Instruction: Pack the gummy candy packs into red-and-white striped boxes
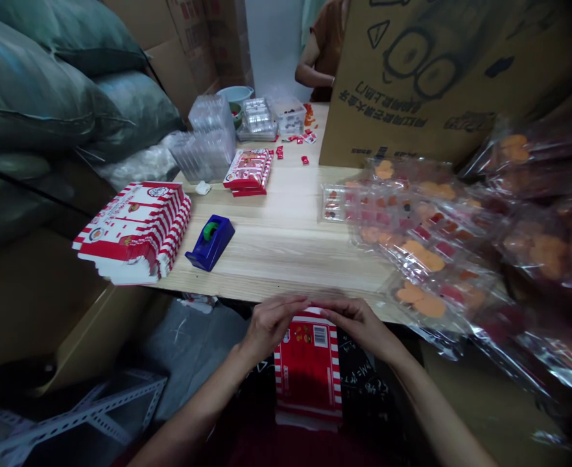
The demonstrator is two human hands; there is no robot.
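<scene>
A red box with white-striped edges and a barcode lies tilted over my lap, just off the table's near edge. My left hand grips its top left edge, fingers bent along the rim. On the opposite side, my right hand pinches the top right corner with the thumb against the printed face. The fingertips of both hands nearly meet at the top. Nearest beyond them on the table are a blue tape dispenser with a green core and a tall stack of flat red-and-white cartons.
Clear bags of orange pieces spread over the table's right side, beneath a large cardboard box. Clear plastic trays, a smaller carton stack and red packets stand farther back. Another person's arm shows behind. Sacks crowd the left.
</scene>
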